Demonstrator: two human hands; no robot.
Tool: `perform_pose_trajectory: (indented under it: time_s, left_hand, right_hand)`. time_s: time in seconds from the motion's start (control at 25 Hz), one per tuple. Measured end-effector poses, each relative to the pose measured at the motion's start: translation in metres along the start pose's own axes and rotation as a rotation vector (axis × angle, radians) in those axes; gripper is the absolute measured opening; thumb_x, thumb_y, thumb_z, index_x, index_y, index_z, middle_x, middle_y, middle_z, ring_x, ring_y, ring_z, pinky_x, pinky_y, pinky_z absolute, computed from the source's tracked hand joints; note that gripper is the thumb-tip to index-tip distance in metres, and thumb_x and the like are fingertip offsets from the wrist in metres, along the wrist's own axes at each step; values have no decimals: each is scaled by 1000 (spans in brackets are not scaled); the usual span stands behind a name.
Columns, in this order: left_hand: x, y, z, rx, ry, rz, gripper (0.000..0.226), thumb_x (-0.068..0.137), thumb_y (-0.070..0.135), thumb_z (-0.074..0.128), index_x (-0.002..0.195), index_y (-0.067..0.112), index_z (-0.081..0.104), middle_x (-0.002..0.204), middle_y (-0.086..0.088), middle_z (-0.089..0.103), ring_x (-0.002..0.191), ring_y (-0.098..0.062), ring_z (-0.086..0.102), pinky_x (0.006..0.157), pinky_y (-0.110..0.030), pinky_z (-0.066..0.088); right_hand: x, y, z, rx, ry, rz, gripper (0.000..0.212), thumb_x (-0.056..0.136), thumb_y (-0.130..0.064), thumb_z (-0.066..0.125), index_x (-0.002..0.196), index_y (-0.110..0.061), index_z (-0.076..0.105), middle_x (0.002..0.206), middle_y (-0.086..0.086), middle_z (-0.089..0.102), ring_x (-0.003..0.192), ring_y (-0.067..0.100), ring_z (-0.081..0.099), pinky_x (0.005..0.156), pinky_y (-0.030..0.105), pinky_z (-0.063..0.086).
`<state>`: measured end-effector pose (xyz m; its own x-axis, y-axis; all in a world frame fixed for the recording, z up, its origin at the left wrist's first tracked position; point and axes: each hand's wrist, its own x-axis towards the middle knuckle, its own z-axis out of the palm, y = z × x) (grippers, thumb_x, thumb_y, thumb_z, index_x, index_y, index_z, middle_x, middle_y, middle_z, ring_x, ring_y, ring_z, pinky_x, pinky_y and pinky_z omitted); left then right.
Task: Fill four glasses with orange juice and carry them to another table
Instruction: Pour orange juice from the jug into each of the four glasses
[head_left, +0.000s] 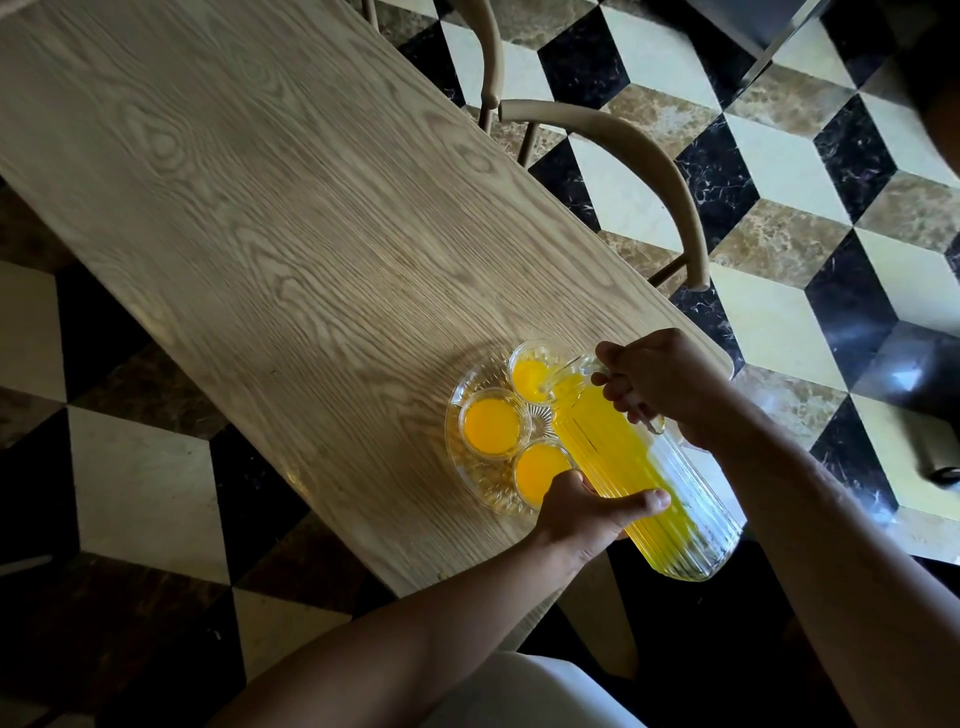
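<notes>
A ribbed glass pitcher (639, 467) of orange juice is tilted over a round cut-glass tray (457, 410) on the wooden table (260, 234). My right hand (660, 384) grips its handle. My left hand (582, 506) holds the pitcher's body from below, thumb across the glass. Juice runs from the spout into the far glass (530, 376), which is partly filled. Two more glasses with juice stand on the tray, one at the left (491, 423) and one nearest me (540, 467). The pitcher hides the tray's right side, so I cannot see a fourth glass.
Two curved-back wooden chairs (649, 171) stand along the table's right edge. The tray sits near the table's near right corner. A black, cream and brown tiled floor (779, 156) surrounds the table.
</notes>
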<state>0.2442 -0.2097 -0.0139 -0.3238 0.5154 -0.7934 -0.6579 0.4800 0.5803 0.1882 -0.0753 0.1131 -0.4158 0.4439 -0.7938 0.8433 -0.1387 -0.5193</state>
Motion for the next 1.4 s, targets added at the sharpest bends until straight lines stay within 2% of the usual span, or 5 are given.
perform_pose_trajectory:
  time_s: [0.36, 0.56, 0.8, 1.24, 1.4]
  left_hand:
    - [-5, 3, 0, -53, -33, -10, 73, 44, 57, 95, 78, 17, 43, 79, -2, 45, 82, -18, 56, 83, -61, 64]
    - [-5, 4, 1, -82, -51, -6, 64, 58, 43, 98, 78, 18, 44, 80, -3, 44, 84, -19, 57, 84, -56, 66]
    - [0, 2, 1, -83, -46, -3, 55, 75, 29, 97, 80, 17, 44, 84, -3, 46, 91, -18, 60, 84, -50, 67]
    - [-3, 0, 5, -120, -65, 32, 68, 45, 52, 96, 71, 20, 42, 74, -2, 42, 77, -20, 58, 73, -41, 69]
    - [-2, -1, 4, -122, -75, 39, 69, 42, 55, 95, 69, 20, 43, 78, -4, 43, 78, -20, 57, 71, -38, 68]
  right_hand:
    - [-2, -4, -1, 28, -57, 39, 28, 107, -12, 37, 87, -6, 54, 41, -4, 51, 37, 11, 40, 37, 18, 31]
    - [2, -2, 1, -48, 57, -1, 28, 104, -22, 52, 88, -2, 62, 61, 8, 53, 52, 20, 42, 50, 28, 31]
    - [6, 2, -1, -80, 93, -56, 36, 103, -27, 57, 85, 2, 69, 62, 10, 59, 53, 22, 48, 50, 29, 37]
    - [16, 8, -5, -49, 84, -44, 34, 102, -22, 55, 76, -3, 66, 48, 1, 59, 47, 20, 47, 48, 27, 37]
    - [15, 9, -4, -68, 103, -63, 37, 100, -28, 60, 85, 4, 71, 53, 5, 61, 51, 23, 51, 50, 29, 40]
